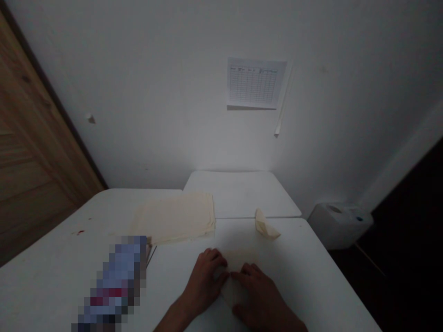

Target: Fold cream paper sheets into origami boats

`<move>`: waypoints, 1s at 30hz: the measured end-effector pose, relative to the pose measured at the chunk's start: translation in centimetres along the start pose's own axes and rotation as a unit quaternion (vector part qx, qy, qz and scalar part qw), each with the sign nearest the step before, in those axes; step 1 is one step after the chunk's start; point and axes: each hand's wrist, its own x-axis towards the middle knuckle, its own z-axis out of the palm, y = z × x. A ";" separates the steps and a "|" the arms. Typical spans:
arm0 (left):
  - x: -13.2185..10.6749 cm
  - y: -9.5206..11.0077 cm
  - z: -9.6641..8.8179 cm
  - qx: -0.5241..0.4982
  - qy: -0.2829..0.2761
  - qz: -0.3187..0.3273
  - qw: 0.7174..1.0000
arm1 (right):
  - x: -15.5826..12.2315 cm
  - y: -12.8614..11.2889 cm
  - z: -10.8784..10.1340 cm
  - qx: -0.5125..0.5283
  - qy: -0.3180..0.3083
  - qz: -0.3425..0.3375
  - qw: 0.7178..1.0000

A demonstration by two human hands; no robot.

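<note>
A thin cream-coloured sheet (234, 294) lies on the white table between my two hands, partly covered by them. My left hand (206, 279) bends its fingers and thumb onto the sheet's left edge. Opposite it, my right hand (259, 295) grips the sheet from the right, with index finger and thumb on it. The two index fingers almost meet at the top. Beyond my left hand lies a stack of similar thin cream sheets (180, 214). A small folded cream piece (265, 226) stands past my right hand.
The white table (328, 281) has a raised or separate panel (242, 193) against the wall. A blurred-out blue and red object (117, 281) lies at the left. A printed form (256, 84) hangs on the wall. A white plastic container (341, 226) stands beyond the table's right edge.
</note>
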 end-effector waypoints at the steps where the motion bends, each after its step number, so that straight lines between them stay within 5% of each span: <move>1: 0.0 0.0 0.0 0.000 0.002 0.003 1.000 | 0.0 0.1 0.0 -0.002 -0.004 0.004 1.000; 30: -1.5 0.2 -0.1 0.084 0.008 0.079 0.993 | 0.8 0.6 -0.6 -0.060 -0.051 0.019 0.997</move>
